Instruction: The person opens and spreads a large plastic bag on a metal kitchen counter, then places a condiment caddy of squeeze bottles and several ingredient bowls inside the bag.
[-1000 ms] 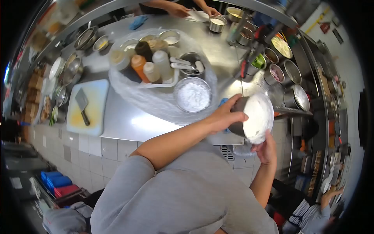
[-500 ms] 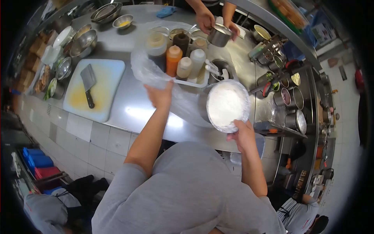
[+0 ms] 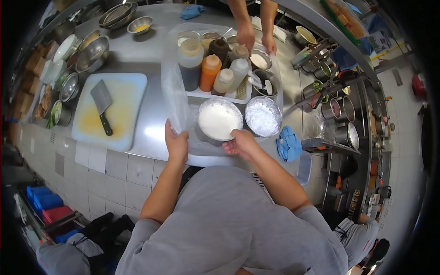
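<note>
Right hand [image 3: 243, 145] pinches the rim of a bowl of white powder [image 3: 220, 119], beside a foil-like bowl [image 3: 263, 116]; left hand [image 3: 177, 145] pinches the plastic sheet [image 3: 172, 101] near the counter's [image 3: 201, 160] edge.

The steel worktop [image 3: 153, 107] is crossed from its middle toward the right by a clear plastic sheet [image 3: 172, 91]. A white cutting board [image 3: 130, 87] is set at the near edge, leftward. Crumpled blue cloths are left by the near right corner [image 3: 288, 144] and far edge [image 3: 191, 12]; a yellow-filled bowl [image 3: 140, 26] is placed far left.
</note>
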`<state>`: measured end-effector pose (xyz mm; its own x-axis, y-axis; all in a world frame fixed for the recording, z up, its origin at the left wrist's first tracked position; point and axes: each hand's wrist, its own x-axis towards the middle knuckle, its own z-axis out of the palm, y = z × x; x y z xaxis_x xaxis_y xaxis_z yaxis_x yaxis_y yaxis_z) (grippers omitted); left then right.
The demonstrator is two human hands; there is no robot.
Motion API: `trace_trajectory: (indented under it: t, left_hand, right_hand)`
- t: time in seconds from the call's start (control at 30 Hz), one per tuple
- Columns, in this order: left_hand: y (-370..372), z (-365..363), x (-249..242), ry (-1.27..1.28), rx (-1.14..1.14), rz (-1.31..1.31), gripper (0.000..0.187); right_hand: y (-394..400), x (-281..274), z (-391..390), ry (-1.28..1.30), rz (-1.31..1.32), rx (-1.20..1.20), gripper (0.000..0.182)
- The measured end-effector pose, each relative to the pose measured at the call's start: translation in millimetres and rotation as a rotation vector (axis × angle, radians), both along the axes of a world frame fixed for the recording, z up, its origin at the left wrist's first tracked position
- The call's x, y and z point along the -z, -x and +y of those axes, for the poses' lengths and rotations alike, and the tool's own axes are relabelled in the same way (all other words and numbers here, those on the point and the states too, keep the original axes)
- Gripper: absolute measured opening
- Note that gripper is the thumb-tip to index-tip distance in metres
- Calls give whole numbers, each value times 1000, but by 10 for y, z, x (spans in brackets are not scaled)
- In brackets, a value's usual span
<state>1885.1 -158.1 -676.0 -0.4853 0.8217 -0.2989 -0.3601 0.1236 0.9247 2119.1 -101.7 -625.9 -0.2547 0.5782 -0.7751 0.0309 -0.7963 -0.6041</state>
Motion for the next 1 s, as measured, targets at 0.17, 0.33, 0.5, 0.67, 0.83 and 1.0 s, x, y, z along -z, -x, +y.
trace_trajectory:
  t: [0.17,0.33,0.5,0.67,0.83,1.0]
  left_hand:
    - [15,-24,-152,-30,-6,-51,90]
    - [41,-29,46,14,-21,-30,92]
    - [79,-155,214,148,-6,-72,87]
    - [-288,-305,15,260,-156,49,87]
    - [-578,-395,-144,343,-201,112,90]
    - [-777,-437,-192,296,-303,186,90]
  right_hand:
    - [78,-87,-58,-156,-99,72,54]
    - [-20,14,-139,-193,17,122,70]
    - [-806,-445,-224,-329,-53,-71,55]
    - [-2318,-601,194,-596,-79,153,35]
    - [-4483,-101,1057,-630,54,1203,78]
    - [-6707,661,1492,-368,-150,1623,94]
